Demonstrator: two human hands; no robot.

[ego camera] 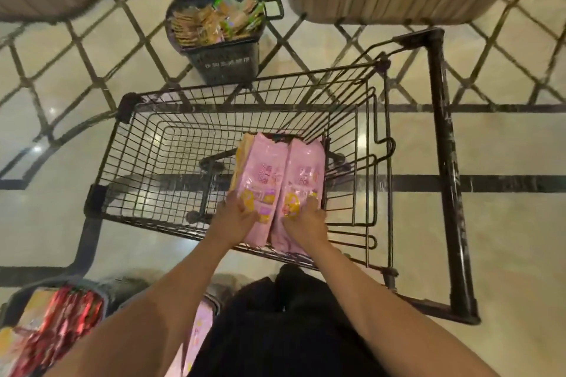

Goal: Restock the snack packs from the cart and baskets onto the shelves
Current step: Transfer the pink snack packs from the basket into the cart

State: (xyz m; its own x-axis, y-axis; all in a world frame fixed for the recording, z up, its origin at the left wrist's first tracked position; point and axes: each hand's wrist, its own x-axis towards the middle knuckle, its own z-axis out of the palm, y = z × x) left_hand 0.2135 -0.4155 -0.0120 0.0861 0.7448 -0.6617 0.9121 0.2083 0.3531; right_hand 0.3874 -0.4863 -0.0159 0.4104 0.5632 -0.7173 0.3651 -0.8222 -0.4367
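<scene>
Both hands are down in the cart (128, 162): left hand (237, 213) has its grip on the left pink pack (260, 174), right hand (306, 222) grips the right pack (306, 174). Packs sit side by side, touching. Basket (225, 66) of snacks stands on the floor beyond.

Black coated wire-mesh metal shopping cart (147, 144) is looking matt, its thick black handle bar (444, 168) showing scuffed, worn paint. Two pink glossy plastic-film snack packs (275, 174) are catching glare, film looking smooth and slightly crinkled. Black perforated plastic basket (226, 66) is looking matt, holding clear shiny cellophane-wrapped orange packs (214, 21). Polished cream stone-look floor tiles (505, 223) are reflecting light spots, smooth and glossy. Red metallic foil wrappers (61, 324) at lower left are glinting. Black cloth garment (275, 330) is looking matt, soft.
</scene>
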